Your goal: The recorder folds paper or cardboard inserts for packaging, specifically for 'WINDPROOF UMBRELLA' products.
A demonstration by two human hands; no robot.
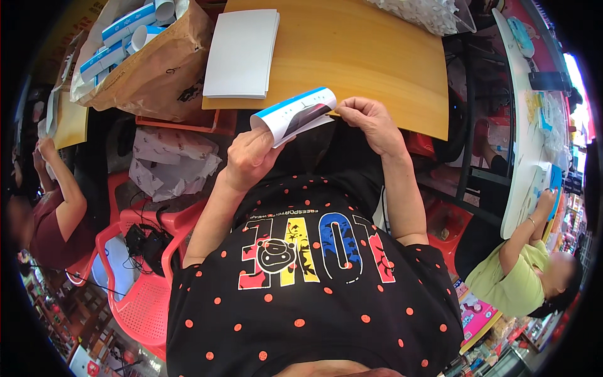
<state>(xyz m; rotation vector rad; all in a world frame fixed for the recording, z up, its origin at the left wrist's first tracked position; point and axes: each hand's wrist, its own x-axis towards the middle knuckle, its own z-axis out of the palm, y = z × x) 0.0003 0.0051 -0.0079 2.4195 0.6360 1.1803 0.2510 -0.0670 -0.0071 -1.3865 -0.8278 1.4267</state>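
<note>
A printed paper sheet [295,114], white with a blue band and a dark picture, is curled into a loose roll in front of my chest, just off the table's near edge. My left hand [251,157] is closed round its left end, fingers partly hidden behind the paper. At the roll's right end, my right hand [372,122] pinches the sheet's edge between thumb and fingers. Beyond my left hand, a stack of white sheets [241,55] lies flat on the yellow wooden table [358,53].
A brown paper bag [154,69] full of rolled blue-and-white sheets [129,28] stands left of the stack. A clear bag of white pieces [419,14] sits at the far right. A red plastic chair [141,301] is at my left. People work at both sides.
</note>
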